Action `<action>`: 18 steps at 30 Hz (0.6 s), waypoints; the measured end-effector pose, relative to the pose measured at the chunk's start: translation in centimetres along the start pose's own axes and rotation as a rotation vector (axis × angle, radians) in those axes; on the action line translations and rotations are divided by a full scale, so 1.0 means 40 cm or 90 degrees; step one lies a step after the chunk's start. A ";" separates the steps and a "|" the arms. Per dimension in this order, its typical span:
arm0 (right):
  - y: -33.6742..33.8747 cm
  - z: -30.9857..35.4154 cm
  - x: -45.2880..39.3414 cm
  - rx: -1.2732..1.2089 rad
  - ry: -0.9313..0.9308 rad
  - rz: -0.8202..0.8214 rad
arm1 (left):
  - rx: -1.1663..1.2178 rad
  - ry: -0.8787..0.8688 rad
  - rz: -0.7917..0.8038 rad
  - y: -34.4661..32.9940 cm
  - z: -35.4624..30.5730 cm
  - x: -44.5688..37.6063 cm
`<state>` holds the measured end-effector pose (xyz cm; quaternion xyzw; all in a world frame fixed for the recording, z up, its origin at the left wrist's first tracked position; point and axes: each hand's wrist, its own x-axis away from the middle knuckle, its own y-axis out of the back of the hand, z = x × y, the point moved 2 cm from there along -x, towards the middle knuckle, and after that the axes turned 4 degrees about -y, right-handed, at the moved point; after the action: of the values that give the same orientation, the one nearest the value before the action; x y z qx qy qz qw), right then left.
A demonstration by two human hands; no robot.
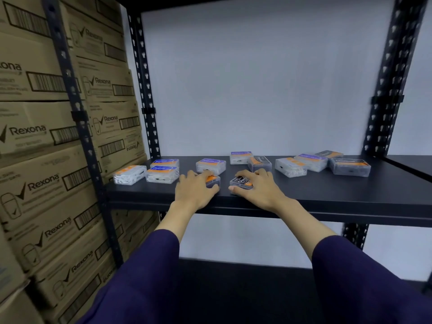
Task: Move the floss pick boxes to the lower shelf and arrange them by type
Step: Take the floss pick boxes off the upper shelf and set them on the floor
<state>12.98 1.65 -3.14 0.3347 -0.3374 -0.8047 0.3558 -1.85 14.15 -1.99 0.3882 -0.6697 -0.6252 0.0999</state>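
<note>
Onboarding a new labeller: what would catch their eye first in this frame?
Two bare hands at the front edge of the black shelf: the left hand and the right hand each grip a dark floss pick box with an orange label. Behind them about ten more floss pick boxes lie scattered across the shelf, purple, orange and dark labels mixed. Stacked Rexona cartons fill the rack to the left.

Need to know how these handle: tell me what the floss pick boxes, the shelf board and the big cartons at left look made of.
Floss pick boxes: likely clear, glossy plastic; white contents show through, printed labels on top.
Shelf board: matte black; probably painted metal or laminate, unclear which.
Cartons: brown corrugated cardboard, dull finish, printed logos and barcodes.
</note>
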 end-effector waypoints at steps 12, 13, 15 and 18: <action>0.098 -0.032 0.254 0.011 -0.012 -0.024 | 0.099 0.024 -0.086 -0.009 -0.132 0.228; 0.106 -0.051 0.287 0.016 -0.018 -0.031 | 0.115 0.017 -0.086 -0.021 -0.149 0.253; 0.111 -0.096 0.350 0.027 -0.035 -0.040 | 0.149 0.003 -0.068 -0.051 -0.179 0.299; 0.090 -0.185 0.446 0.042 -0.070 -0.033 | 0.180 -0.021 -0.031 -0.121 -0.232 0.367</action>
<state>10.65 -16.71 -9.70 0.3104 -0.3743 -0.8190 0.3047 -4.16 -1.96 -9.73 0.4042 -0.7430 -0.5332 0.0184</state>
